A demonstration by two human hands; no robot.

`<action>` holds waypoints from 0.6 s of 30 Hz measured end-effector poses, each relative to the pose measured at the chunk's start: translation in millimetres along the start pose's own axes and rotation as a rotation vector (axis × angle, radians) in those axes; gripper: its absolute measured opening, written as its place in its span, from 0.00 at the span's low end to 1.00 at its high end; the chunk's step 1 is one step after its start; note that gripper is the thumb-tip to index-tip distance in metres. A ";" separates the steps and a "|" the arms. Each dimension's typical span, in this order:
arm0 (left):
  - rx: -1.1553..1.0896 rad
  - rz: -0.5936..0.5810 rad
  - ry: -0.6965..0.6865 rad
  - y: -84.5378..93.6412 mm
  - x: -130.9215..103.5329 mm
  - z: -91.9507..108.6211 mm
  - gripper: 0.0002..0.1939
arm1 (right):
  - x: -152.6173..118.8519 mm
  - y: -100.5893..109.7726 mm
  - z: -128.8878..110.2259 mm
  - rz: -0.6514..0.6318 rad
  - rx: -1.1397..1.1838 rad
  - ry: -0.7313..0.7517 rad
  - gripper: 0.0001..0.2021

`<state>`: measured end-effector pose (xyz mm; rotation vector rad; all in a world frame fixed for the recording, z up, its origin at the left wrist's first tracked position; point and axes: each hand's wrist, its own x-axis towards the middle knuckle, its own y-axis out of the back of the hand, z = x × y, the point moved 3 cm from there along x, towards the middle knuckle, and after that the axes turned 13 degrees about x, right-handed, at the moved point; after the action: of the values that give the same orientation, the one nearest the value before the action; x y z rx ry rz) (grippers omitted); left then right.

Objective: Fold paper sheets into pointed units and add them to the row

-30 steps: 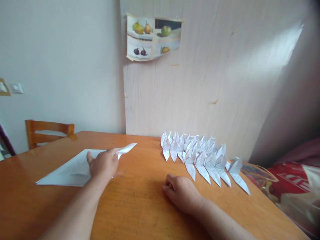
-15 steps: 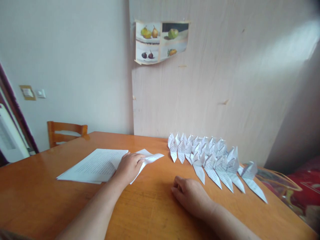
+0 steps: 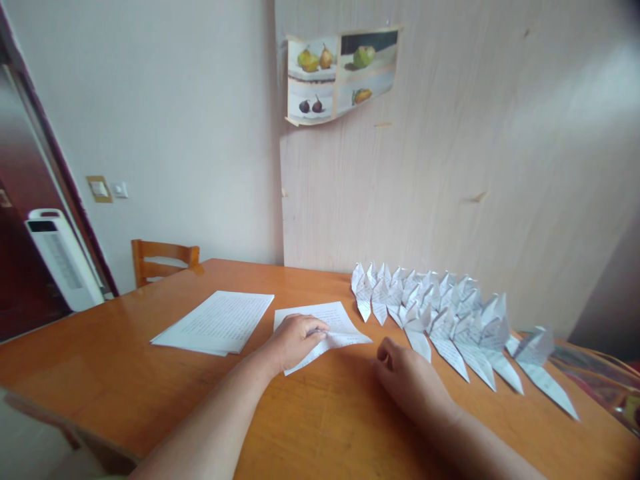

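Note:
My left hand (image 3: pixel 299 340) is closed on a loose sheet of printed paper (image 3: pixel 327 317), between the stack and the folded figures. The sheet lies partly on the table, its right side bent and a little raised. A stack of printed sheets (image 3: pixel 215 323) lies left of that hand. My right hand (image 3: pixel 413 377) rests on the table in a loose fist, with nothing visible in it. Just beyond it, several folded paper figures (image 3: pixel 450 327) with upright pointed tips and long flat tails stand close together in rows.
The wooden table (image 3: pixel 320 427) reaches to a pale board at the back, where a sheet of fruit pictures (image 3: pixel 345 77) is taped. A wooden chair (image 3: pixel 165 257) stands behind the table's far left edge. Clear plastic wrapping (image 3: pixel 595 373) lies beyond the right edge.
My left hand has brought the sheet rightward, away from the stack. The sheet now lies flatter and apart from it. The camera has turned somewhat left; my right hand stays curled.

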<state>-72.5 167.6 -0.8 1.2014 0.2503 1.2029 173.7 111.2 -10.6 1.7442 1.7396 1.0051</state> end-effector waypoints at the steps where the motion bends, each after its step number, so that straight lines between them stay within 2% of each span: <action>1: -0.004 -0.004 -0.001 -0.1 -0.3 1.0 0.12 | 1.7 1.3 3.0 0.031 0.006 -0.021 0.05; 4: -0.022 -0.016 -0.009 0.0 -1.6 6.2 0.11 | 4.6 2.7 6.7 0.089 0.052 0.056 0.16; 7: -0.019 -0.035 -0.036 -0.7 -3.0 12.8 0.10 | 3.6 0.0 3.2 0.059 0.063 0.209 0.22; 12: -0.010 -0.101 -0.077 -2.7 -4.6 15.8 0.10 | -0.2 -3.7 -3.4 -0.043 0.078 0.300 0.18; 18: -0.155 -0.045 0.099 7.5 -4.7 8.9 0.12 | 1.0 -2.3 -3.1 -0.047 0.119 0.314 0.14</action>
<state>-72.5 157.7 7.0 0.9985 0.2517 1.2219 169.8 111.9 -10.3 1.6773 2.0610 1.2306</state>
